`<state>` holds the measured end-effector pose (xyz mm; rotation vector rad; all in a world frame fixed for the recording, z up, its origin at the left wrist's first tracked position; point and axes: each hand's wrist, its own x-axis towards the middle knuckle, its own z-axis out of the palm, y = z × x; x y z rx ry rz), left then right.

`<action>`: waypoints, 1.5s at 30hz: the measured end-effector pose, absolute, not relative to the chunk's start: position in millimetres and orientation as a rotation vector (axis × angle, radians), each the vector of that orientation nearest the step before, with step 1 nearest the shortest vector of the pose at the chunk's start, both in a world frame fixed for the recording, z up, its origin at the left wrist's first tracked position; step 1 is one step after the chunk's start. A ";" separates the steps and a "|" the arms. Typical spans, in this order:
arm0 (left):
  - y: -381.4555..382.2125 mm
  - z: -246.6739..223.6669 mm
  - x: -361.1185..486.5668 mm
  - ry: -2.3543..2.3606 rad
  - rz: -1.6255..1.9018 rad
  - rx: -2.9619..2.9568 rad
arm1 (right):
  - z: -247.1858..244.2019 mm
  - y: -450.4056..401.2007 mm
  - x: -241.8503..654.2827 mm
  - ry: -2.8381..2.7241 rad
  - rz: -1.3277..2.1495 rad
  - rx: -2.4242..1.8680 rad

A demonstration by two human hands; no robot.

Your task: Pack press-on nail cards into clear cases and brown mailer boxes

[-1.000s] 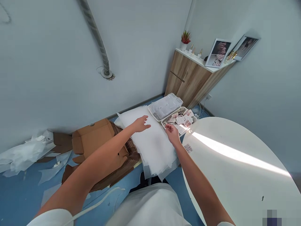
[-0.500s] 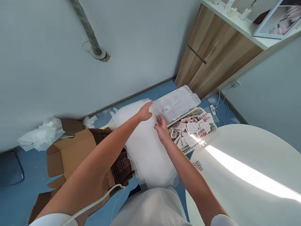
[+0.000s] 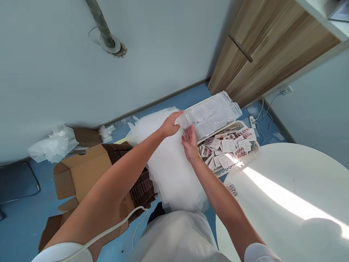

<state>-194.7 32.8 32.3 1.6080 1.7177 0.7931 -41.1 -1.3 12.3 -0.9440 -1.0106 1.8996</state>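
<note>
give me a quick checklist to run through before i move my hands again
1. Left hand at the near end of the clear plastic cases: ok
2. Left grip firm on them: cannot tell, the contact is too small to see
3. Right hand by the cases' near edge, thumb apart from fingers: ok
4. White sheets stacked with edges lined up: not ok, they stagger
5. White cable out of the left arm's way in this view: not ok, it crosses in front
</note>
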 end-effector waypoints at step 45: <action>-244.4 105.8 143.9 0.639 0.265 1.282 | 102.6 -349.8 302.5 -0.765 1.166 -1.446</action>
